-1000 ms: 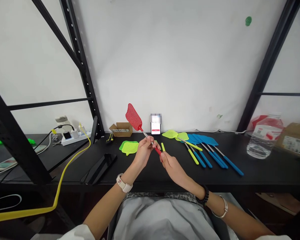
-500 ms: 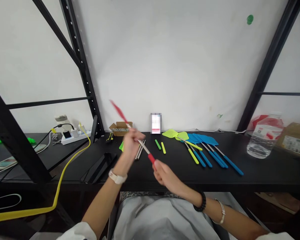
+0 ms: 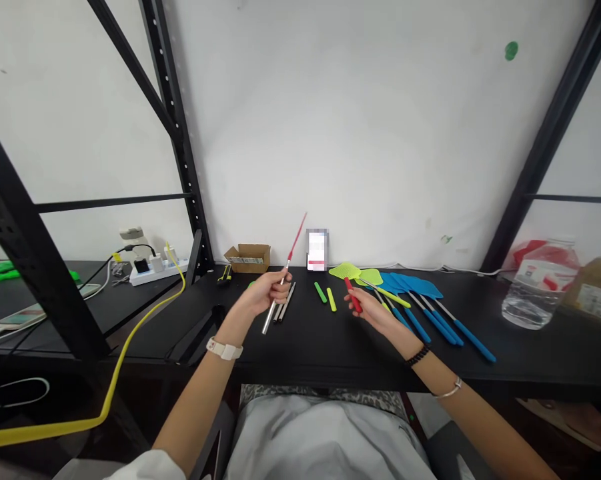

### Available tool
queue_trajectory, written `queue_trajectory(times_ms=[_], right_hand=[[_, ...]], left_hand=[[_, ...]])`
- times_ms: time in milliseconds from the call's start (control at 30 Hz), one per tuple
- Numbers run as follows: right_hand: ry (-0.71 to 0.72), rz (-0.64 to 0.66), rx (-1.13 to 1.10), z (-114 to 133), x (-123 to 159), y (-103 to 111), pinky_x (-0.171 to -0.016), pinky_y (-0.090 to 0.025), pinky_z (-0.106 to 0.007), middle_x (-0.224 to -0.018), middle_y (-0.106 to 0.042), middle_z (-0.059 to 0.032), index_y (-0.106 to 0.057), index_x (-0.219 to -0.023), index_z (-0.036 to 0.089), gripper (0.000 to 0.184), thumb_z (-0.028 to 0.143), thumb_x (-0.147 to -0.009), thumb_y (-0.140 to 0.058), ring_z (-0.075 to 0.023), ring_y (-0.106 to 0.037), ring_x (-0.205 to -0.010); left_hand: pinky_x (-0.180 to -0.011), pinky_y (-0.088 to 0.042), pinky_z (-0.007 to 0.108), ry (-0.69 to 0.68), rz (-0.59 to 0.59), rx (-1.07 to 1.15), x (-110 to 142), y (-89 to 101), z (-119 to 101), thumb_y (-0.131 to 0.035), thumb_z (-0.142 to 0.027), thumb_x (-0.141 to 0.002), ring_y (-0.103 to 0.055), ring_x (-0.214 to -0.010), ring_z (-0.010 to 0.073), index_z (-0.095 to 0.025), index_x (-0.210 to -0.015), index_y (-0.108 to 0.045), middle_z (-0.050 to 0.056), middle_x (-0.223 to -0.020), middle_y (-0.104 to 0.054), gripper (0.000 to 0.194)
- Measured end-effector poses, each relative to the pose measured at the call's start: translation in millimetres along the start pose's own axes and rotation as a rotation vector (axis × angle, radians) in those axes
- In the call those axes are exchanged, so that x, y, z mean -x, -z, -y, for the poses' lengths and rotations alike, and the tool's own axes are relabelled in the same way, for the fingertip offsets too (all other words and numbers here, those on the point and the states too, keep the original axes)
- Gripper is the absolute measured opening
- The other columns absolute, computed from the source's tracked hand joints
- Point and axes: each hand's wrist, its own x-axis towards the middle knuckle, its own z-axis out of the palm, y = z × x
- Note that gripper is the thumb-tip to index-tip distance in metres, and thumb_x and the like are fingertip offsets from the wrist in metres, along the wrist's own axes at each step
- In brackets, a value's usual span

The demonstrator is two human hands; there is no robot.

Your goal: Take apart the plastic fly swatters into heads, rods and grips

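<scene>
My left hand [image 3: 269, 293] is closed round the metal rod of a red fly swatter [image 3: 297, 239], its head seen edge-on and tilted up toward the wall. The rod's bare lower end sticks out below my fist. In my right hand [image 3: 373, 315] is a red handle [image 3: 353, 295], separate from the rod. Two metal rods [image 3: 287, 303] lie on the table beside my left hand. Between my hands lie a green handle [image 3: 321, 292] and a yellow-green handle [image 3: 331, 299]. Behind my right hand, yellow-green fly swatters [image 3: 345, 270] and blue fly swatters [image 3: 425, 285] lie fanned out.
A small open cardboard box [image 3: 250, 260] and a phone [image 3: 317, 250] stand by the wall. To the left are a black flat object [image 3: 197, 337], a yellow cable [image 3: 130, 333] and a power strip [image 3: 160, 270]. A large water bottle [image 3: 533, 293] stands at the right.
The red handle has come off the rod. My right hand has moved up and right with it, while my left hand has tipped the swatter from leaning left to leaning right.
</scene>
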Motion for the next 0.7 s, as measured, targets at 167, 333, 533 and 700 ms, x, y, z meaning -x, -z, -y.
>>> queue_trajectory(times_ms=[167,333,533,700], right_hand=[[-0.050,-0.037,0.005,-13.9,-6.5,3.4,-0.081,-0.045,-0.029,-0.114,-0.052,-0.0081,-0.055,-0.092,0.020,0.016,0.029,-0.079,-0.054,-0.0201,-0.049,-0.106],[0.031,0.024,-0.025,-3.3,3.9,-5.2,-0.101,-0.029,-0.034,-0.133,-0.036,-0.0030,-0.050,-0.112,0.025,0.036,0.034,-0.078,-0.059,-0.0186,-0.031,-0.123],[0.308,0.298,-0.235,27.6,20.5,-16.8,-0.091,-0.040,-0.037,-0.119,-0.052,-0.0041,-0.054,-0.108,0.025,0.033,0.045,-0.082,-0.051,-0.0222,-0.044,-0.114],[0.424,0.043,-0.228,36.5,25.9,-15.2,-0.085,-0.044,-0.035,-0.105,-0.060,-0.0045,-0.060,-0.097,0.021,0.028,0.039,-0.076,-0.060,-0.0242,-0.051,-0.104]], left_hand=[[-0.035,-0.010,0.013,0.116,-0.013,-0.022,-10.2,-9.1,18.1,-0.042,-0.036,-0.080,-0.014,-0.034,0.0003,-0.017,-0.068,-0.042,-0.010,-0.047,-0.014,0.023],[-0.037,-0.008,0.016,0.156,-0.011,-0.197,-15.1,-20.2,31.1,-0.041,-0.042,-0.077,-0.013,-0.036,0.0009,-0.018,-0.068,-0.041,-0.010,-0.047,-0.015,0.025],[-0.044,-0.016,0.019,-0.031,-0.245,-0.720,-20.0,-44.7,56.0,-0.038,-0.047,-0.077,-0.026,-0.040,0.0040,-0.018,-0.061,-0.043,-0.007,-0.046,-0.029,0.034],[-0.052,-0.017,0.022,-0.323,-0.375,-1.120,-16.4,-56.6,65.7,-0.034,-0.050,-0.079,-0.032,-0.049,0.0073,-0.018,-0.055,-0.041,-0.004,-0.050,-0.036,0.041]])
